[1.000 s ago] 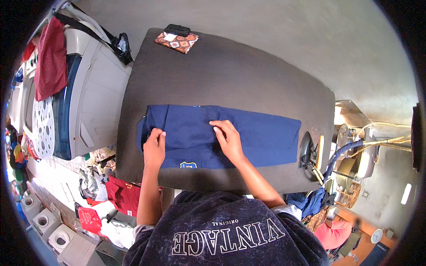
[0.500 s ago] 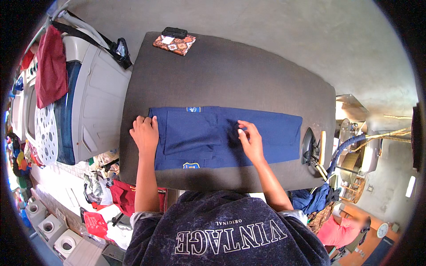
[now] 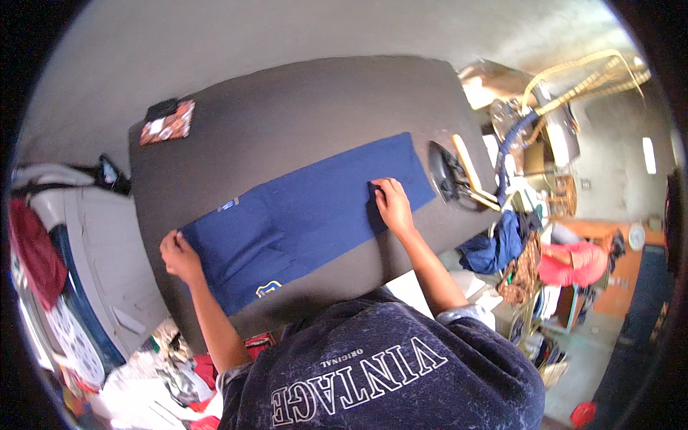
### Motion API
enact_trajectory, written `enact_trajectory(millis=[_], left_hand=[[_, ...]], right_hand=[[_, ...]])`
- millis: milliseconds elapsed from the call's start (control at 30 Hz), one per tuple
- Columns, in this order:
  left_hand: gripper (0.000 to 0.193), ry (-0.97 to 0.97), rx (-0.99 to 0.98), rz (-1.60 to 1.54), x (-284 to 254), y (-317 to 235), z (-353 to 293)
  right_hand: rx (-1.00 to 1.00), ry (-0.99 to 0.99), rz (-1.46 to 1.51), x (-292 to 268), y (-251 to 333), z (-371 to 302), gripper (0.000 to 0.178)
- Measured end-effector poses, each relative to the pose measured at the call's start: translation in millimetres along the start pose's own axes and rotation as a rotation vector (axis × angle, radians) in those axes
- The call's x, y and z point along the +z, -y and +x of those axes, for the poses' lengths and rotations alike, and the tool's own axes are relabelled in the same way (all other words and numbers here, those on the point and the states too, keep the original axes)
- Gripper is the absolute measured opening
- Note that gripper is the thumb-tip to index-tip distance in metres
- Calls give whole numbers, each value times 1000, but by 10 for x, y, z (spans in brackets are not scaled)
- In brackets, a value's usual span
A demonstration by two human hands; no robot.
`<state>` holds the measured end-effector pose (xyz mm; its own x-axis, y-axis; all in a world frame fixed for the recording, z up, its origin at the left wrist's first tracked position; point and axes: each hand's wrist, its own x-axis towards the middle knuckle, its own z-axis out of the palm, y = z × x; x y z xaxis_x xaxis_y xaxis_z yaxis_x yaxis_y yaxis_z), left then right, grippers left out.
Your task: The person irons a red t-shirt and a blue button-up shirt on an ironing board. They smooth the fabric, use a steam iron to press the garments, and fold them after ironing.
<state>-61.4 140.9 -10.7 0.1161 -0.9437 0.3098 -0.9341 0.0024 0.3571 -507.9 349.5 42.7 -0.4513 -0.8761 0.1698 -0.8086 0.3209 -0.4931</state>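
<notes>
A long folded navy blue garment (image 3: 322,201) lies slantwise across the dark padded table, creased towards its left part. A yellow-edged badge (image 3: 269,289) shows on its near edge, and a small light patch (image 3: 228,205) on its far edge. At the garment's left end is my left hand (image 3: 182,259), fingers curled in at the corner and seemingly pinching it. My right hand (image 3: 393,206) is over the right part of the cloth, holding nothing, its fingers loosely bent. Just beyond the garment's right end stands a dark iron (image 3: 446,173).
The dark table (image 3: 315,100) has a black case (image 3: 162,109) and a patterned pouch (image 3: 172,127) at its far left. A grey appliance (image 3: 107,251) stands left. Cables (image 3: 512,147) hang by the iron at right. Further right, a person in pink (image 3: 573,264) is bent over.
My view has turned, so table and garment appear slanted. My right hand has moved along the cloth towards its right end. My left hand stays at the left end. The folded-over panel shows less distinctly.
</notes>
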Motion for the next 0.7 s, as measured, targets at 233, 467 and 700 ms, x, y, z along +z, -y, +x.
enact_trajectory(millis=[233, 467, 700], left_hand=[[28, -10, 243, 10, -449, -792, -67], [32, 539, 891, -111, -624, -1890, -698], [18, 573, 953, -21, -482, -1892, -742]], right_hand=[[-77, -22, -328, -363, -681, 28, 26], [-270, 116, -317, -487, -1109, 174, 17], [-252, 193, -200, -680, -1199, 227, 14]])
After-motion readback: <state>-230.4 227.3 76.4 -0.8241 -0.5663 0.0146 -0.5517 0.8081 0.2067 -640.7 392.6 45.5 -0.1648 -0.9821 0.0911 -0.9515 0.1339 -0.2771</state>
